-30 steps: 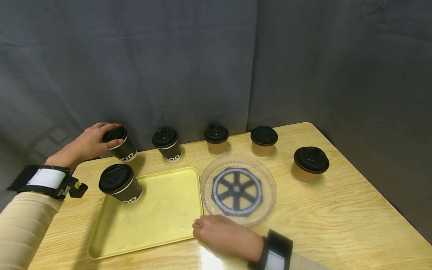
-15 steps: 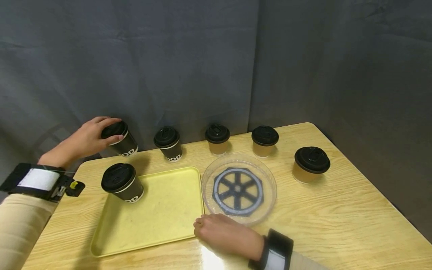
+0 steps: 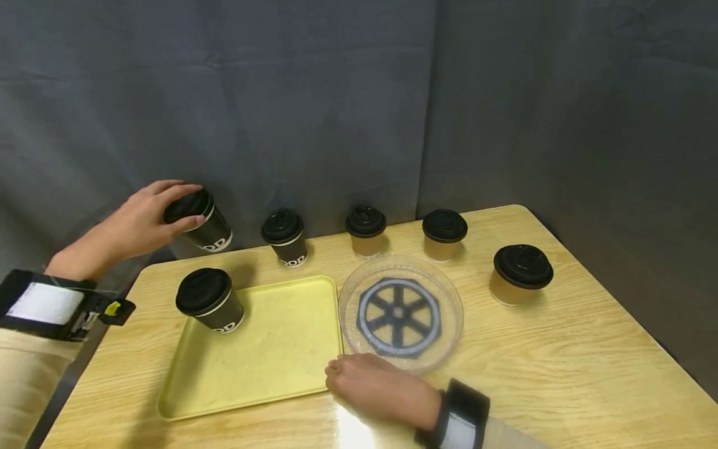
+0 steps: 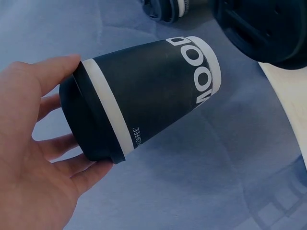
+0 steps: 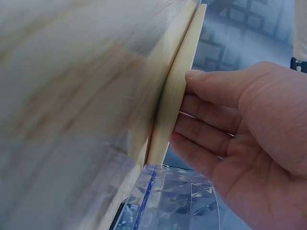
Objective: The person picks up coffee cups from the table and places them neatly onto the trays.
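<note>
My left hand (image 3: pixel 143 218) grips a black paper coffee cup (image 3: pixel 210 231) by its lid, fingers and thumb spread around the rim. That cup hangs tilted past the table's back left corner, its pale base ring toward the lower right. In the left wrist view, the cup (image 4: pixel 148 91) lies almost sideways with white lettering near its base. At the lower right corner of the yellow tray (image 3: pixel 263 399), my right hand (image 3: pixel 384 390) holds the rim; the right wrist view has thumb and fingers on the tray edge (image 5: pixel 175 91). A second black cup (image 3: pixel 215 305) stands on the tray's back left corner.
Along the back stand a smaller black cup (image 3: pixel 288 243) and two brown lidded cups, one left (image 3: pixel 366 237) and one right (image 3: pixel 443 240). Another brown cup (image 3: pixel 516 280) is at the right. A clear round dish (image 3: pixel 457 312) borders the tray. Grey curtain (image 3: pixel 314 112) hangs behind.
My left hand has raised the black coffee cup up off the table and slightly left. My right hand stays at the tray's corner. The whole head view has shifted a little.
</note>
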The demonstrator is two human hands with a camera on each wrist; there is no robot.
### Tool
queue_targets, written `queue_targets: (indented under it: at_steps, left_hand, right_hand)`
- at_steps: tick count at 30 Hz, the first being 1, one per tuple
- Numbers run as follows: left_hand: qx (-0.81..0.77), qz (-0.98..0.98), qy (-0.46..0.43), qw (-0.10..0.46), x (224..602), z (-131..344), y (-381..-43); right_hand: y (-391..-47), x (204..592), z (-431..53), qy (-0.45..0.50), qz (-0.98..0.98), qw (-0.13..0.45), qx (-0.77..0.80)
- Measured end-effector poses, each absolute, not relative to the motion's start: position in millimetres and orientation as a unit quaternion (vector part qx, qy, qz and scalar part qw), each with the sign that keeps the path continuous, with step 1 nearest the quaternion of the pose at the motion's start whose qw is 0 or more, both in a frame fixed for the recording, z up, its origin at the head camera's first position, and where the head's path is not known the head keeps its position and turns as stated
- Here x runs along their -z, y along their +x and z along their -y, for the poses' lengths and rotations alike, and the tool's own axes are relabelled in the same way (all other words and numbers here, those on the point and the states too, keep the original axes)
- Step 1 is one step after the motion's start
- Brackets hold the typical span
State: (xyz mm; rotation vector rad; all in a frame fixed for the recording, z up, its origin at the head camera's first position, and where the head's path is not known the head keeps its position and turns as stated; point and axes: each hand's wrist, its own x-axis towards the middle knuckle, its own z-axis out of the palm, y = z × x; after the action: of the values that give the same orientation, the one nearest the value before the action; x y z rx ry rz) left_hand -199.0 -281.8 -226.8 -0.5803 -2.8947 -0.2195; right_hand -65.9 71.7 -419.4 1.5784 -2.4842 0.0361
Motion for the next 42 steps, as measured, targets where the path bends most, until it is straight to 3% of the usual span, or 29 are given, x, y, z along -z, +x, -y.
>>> queue_targets:
  at_steps: [25,42]
  left_hand:
    - [0.080,0.940,-0.284,0.170,210,254,-162]
    - [0.080,0.940,-0.284,0.168,211,239,-135]
  right_hand:
    - [-69,420,-73,0.527,0.845,0.087,-0.022]
    - [-71,422,-74,0.533,0.841,0.090,-0.020]
